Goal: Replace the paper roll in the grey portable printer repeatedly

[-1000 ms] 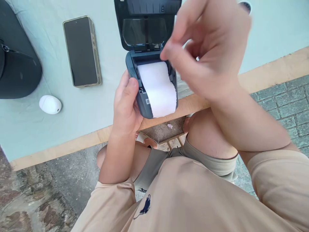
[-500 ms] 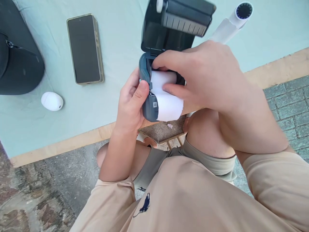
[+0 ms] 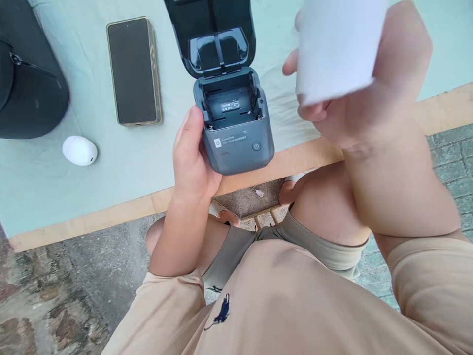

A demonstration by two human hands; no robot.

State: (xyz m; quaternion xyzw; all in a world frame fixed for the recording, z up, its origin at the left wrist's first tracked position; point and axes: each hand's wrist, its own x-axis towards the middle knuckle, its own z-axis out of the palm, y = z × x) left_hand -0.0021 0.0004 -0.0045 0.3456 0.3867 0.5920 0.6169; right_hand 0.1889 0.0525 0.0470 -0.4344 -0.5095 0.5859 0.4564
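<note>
My left hand [image 3: 194, 153] is wrapped round the left side of a small dark blue-grey label printer [image 3: 242, 153]. Its lid [image 3: 218, 42] stands raised, and the paper bay inside holds no roll; a small printed label lies at its bottom. A power button shows on the front face. To the right of the printer and apart from it, my right hand [image 3: 399, 74] grips a roll of white paper [image 3: 338, 47], whose loose end hangs toward me. The paper hides part of the fingers, and the hand is slightly blurred.
A phone [image 3: 135, 74] lies on the pale green tablecloth [image 3: 133, 162], left of the printer. Farther left are a white earbud case [image 3: 79, 150] and a black zippered bag [image 3: 29, 84]. The wooden table edge [image 3: 96, 214] runs just above my lap.
My right hand has pulled the paper roll out of the printer and carried it up to the right. My left hand has turned the printer so its front and open bay face me.
</note>
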